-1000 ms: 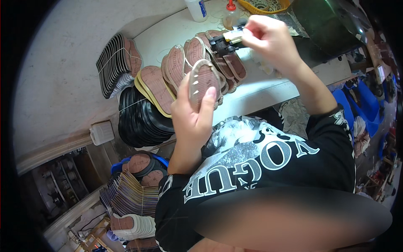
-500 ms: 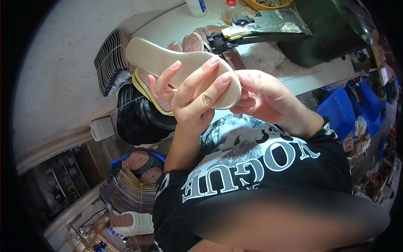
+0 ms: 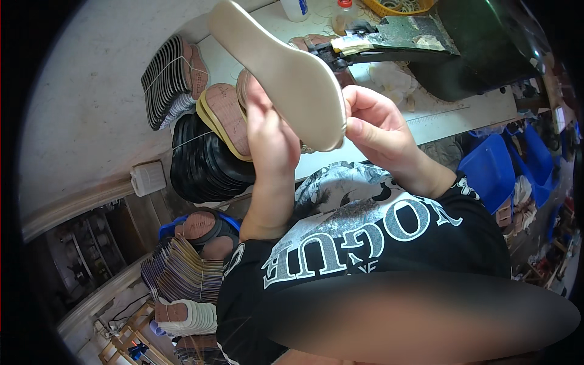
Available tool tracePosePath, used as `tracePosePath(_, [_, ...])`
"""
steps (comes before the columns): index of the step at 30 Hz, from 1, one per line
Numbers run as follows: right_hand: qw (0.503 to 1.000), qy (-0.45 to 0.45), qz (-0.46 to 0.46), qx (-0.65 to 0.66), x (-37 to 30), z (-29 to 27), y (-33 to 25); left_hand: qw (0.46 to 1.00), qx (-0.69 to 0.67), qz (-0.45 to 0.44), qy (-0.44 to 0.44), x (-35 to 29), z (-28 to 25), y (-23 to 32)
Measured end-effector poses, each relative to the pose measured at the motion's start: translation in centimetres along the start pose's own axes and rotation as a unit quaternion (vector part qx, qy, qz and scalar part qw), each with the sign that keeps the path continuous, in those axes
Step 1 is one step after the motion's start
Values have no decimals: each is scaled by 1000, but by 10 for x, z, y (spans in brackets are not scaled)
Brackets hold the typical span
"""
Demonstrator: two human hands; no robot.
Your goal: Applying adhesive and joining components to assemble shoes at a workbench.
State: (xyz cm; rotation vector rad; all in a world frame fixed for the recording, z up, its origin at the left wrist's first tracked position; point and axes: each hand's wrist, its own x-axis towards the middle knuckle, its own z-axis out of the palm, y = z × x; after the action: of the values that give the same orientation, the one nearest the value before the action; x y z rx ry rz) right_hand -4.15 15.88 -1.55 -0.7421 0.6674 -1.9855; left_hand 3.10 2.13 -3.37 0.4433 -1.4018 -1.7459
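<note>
A smooth beige insole (image 3: 286, 70) is held up in front of me, tilted, with its narrow end up at the far left and its broad end toward me. Behind its left edge, my left hand (image 3: 271, 134) grips it; those fingers are mostly hidden by it. On the broad end's right edge, my right hand (image 3: 380, 131) pinches the rim between thumb and fingers. Small ridges or folds show along the rim by the right thumb.
A white table (image 3: 438, 109) carries a dark green machine (image 3: 420, 36), a red-capped bottle (image 3: 345, 18) and a yellow basket (image 3: 398, 6). Tied insole stacks (image 3: 167, 79), some black (image 3: 207, 164), stand at left. Blue bins (image 3: 486, 167) are at right.
The insole has swung upright, its narrow end moving up and right. My left fingers have gone from lying across its face to behind it; my right hand still holds the edge.
</note>
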Motion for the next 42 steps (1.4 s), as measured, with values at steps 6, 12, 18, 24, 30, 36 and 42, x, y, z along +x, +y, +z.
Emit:
tracePosePath(6, [998, -15, 26, -50, 7, 2, 7, 916, -352, -131, -141, -3, -11, 17])
tracePosePath(12, [989, 20, 49, -140, 8, -9, 14, 895, -315, -265, -172, 7, -10, 1])
tracePosePath(18, [986, 103, 32, -124, 11, -25, 17, 924, -285, -241, -78, 14, -33, -21])
tracePosePath(24, [905, 93, -212, -357, 15, -18, 25, 952, -227, -195, -61, 8, -20, -11])
tracePosePath(30, [900, 44, -129, -413, 12, 1, 34, 904, -366, -219, -13, -1, -13, -6])
tracePosePath(36, [990, 52, 75, -104, 9, 6, 38, 966, -196, -166, 33, -4, -3, 1])
tracePosePath(42, [993, 14, 21, -114, 7, 9, 38, 971, -179, -157, 28, 1, -10, -10])
